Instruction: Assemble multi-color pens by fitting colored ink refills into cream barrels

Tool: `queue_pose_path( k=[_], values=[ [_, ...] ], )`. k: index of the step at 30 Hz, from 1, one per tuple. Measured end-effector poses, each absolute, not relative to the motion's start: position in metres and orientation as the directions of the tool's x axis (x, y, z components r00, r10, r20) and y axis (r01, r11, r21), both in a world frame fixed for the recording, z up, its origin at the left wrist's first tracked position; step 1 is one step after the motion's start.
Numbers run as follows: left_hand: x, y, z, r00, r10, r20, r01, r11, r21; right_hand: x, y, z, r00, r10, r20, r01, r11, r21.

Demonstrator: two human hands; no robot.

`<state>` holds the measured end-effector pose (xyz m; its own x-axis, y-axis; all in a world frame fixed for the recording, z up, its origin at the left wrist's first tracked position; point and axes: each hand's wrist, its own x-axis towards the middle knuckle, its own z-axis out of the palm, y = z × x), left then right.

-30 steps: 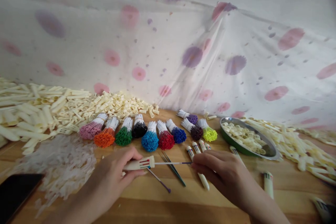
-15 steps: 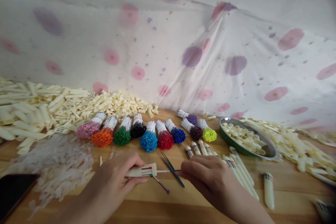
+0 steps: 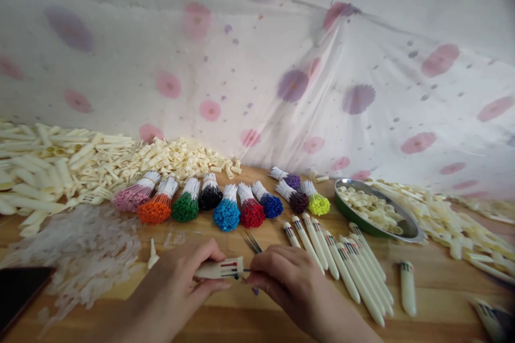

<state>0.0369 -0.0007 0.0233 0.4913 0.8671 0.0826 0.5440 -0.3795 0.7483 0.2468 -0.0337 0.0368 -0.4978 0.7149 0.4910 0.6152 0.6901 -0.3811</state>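
Observation:
My left hand (image 3: pixel 183 278) is closed around a cream pen barrel (image 3: pixel 220 269) with coloured stripes near its open end, held level above the wooden table (image 3: pixel 438 300). My right hand (image 3: pixel 281 277) pinches a thin refill at the barrel's mouth; only a short dark bit of the refill shows between fingers and barrel. A few loose refills (image 3: pixel 252 241) lie just behind my hands. Bundles of coloured refills (image 3: pixel 227 213) stand in a row further back.
Several assembled cream pens (image 3: pixel 346 268) lie in a row right of my right hand, one pen (image 3: pixel 407 288) apart. A green-rimmed metal bowl (image 3: pixel 406 231) holds small cream parts. Piles of cream barrels (image 3: pixel 60 163) and clear parts (image 3: pixel 86 257) fill the left. A dark phone (image 3: pixel 18 292) lies bottom left.
My right hand has moved left up to the barrel, pushing the thin refill almost fully into it. More of the assembled pens now show on the right.

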Motion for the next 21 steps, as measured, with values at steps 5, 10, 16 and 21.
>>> queue_pose_path(
  k=[5, 10, 16, 21],
  values=[
    [0.0366, 0.0002, 0.0227, 0.471, 0.881, 0.049, 0.517, -0.321, 0.793, 0.25, -0.0333, 0.0364, -0.436, 0.796, 0.42, 0.584, 0.605, -0.541],
    [0.0388, 0.0, 0.0253, 0.48, 0.877, 0.013, 0.49, -0.281, 0.825, 0.251, -0.0337, 0.0349, -0.442, 0.783, 0.438, 0.556, 0.622, -0.552],
    [0.0387, -0.0037, 0.0193, 0.491, 0.87, -0.052, 0.457, -0.206, 0.866, 0.2484, -0.0312, 0.0343, -0.373, 0.812, 0.449, 0.437, 0.581, -0.687],
    [0.0413, -0.002, 0.0192, 0.478, 0.879, 0.004, 0.451, -0.25, 0.857, 0.2471, -0.0316, 0.0321, -0.328, 0.908, 0.261, 0.237, 0.346, -0.908]
  ],
)
